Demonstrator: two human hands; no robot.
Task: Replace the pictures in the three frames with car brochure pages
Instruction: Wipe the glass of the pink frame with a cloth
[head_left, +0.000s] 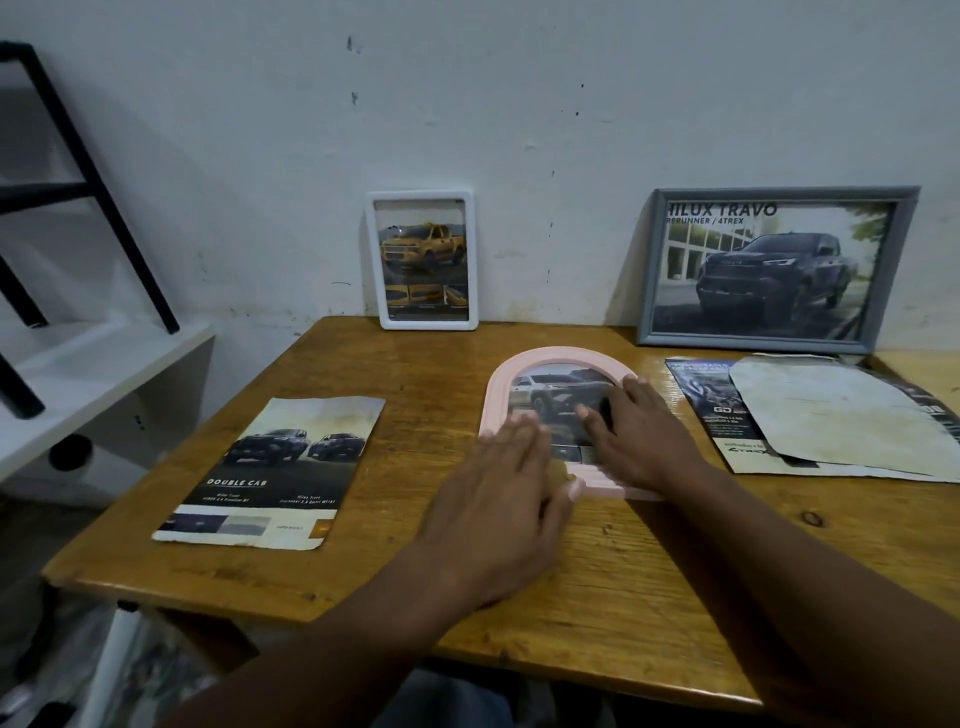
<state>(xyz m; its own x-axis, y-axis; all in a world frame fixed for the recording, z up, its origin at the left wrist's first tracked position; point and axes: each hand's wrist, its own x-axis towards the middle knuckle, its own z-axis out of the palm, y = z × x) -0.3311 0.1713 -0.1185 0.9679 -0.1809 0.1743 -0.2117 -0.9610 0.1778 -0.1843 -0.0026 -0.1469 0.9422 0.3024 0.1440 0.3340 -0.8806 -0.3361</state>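
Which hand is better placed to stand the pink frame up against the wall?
Probably the right hand: it lies flat on the pink frame, nearer its arched top. The left hand covers only the lower left edge.

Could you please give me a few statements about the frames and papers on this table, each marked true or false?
1. The white frame leans upright against the wall. True.
2. The pink arched frame stands against the wall. False: it lies flat on the table.
3. The grey frame holds a picture of a dark pickup. True.
4. Only the right hand touches the pink frame. False: the left hand rests on it too.
5. The Double Cab brochure page lies to the right of the pink frame. False: it lies to its left.
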